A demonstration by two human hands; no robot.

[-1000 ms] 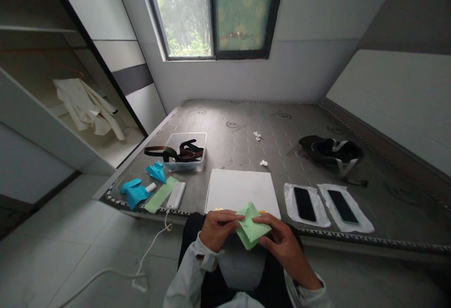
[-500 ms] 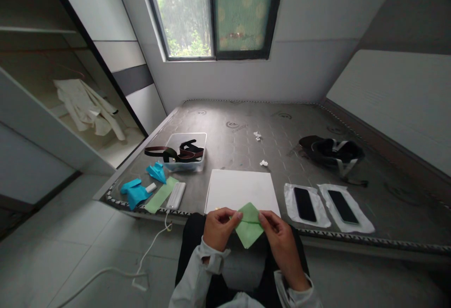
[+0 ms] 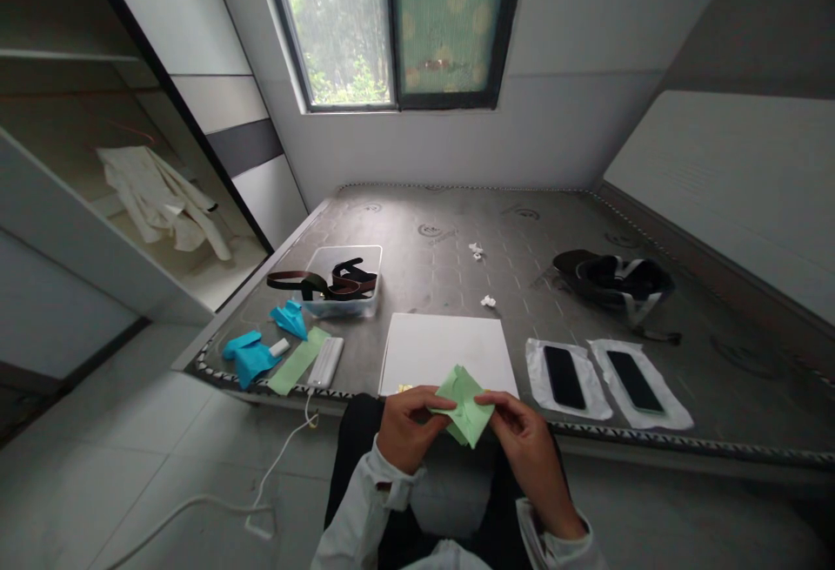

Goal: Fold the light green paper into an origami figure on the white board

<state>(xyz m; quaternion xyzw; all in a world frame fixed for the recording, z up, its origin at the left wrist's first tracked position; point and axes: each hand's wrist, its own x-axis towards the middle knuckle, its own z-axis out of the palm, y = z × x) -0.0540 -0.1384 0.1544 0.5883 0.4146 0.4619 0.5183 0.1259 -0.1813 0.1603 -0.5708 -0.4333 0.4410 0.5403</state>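
Note:
A folded light green paper [image 3: 465, 405] is held in front of me, just below the near edge of a white board [image 3: 445, 351] on the grey mattress [image 3: 457, 248]. My left hand [image 3: 408, 426] pinches the paper's left side with thumb and fingers. My right hand [image 3: 525, 435] pinches its right side. Both hands are closed on the paper above my lap.
On the left lie blue paper folds [image 3: 250, 354], a green paper strip [image 3: 298, 360], a white bar [image 3: 325, 362] and a clear box with belts [image 3: 339, 281]. Two phones [image 3: 564, 377] on white sheets lie right of the board. A dark headset [image 3: 613, 281] sits farther right.
The green paper has changed from a flat diamond to a more crumpled, folded shape. Both hands have shifted slightly closer together on it.

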